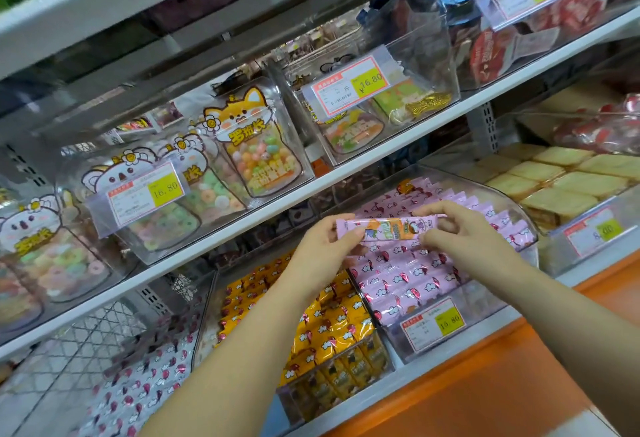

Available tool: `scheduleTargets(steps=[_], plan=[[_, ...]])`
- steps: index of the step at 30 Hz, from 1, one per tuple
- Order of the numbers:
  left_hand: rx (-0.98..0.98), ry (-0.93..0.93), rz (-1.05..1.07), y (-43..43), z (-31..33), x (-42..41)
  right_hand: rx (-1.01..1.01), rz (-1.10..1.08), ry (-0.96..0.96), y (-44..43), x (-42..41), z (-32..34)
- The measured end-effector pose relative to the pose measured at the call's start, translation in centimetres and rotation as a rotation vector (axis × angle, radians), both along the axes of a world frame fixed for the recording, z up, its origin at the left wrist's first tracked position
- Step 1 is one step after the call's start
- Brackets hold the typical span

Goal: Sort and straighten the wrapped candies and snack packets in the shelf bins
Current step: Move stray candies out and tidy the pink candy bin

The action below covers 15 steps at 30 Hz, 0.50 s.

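A long pink snack packet [388,228] is held level between both hands above the clear bin [485,301] of pink packets [412,277]. My left hand [325,246] pinches its left end and my right hand [460,228] pinches its right end. The pink packets lie in tidy rows, on edge. Just left of that bin, a second clear bin holds yellow packets [329,325] stacked in rows. Further left, white packets [145,388] with pink marks lie loose in a third bin.
The white shelf [214,242] above carries clear bins of animal-shaped candy bags [256,149] with price tags [145,194]. Pale cake packs [561,180] fill the bin at right. An orange ledge [502,377] runs along the front, low right.
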<state>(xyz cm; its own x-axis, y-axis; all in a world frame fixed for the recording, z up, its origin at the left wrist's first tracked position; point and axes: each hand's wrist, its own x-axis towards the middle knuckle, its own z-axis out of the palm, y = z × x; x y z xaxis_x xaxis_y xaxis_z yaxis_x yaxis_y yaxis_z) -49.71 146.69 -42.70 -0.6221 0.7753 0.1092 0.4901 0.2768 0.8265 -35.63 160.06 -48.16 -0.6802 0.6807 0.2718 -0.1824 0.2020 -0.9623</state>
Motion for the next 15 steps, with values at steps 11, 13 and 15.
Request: scheduleTargets(steps=[11,13,15], plan=[[0.082,0.424,0.381,1.3,-1.5,-3.3,0.602,-0.256,-0.443,1.8,-1.9,-1.8],[0.08,0.453,0.409,1.7,-1.9,-4.2,0.729,-0.27,-0.522,1.7,-2.5,-1.8],[0.052,0.483,0.428,2.2,-2.2,-5.2,0.791,-0.268,-0.583,1.8,-3.2,-2.0]])
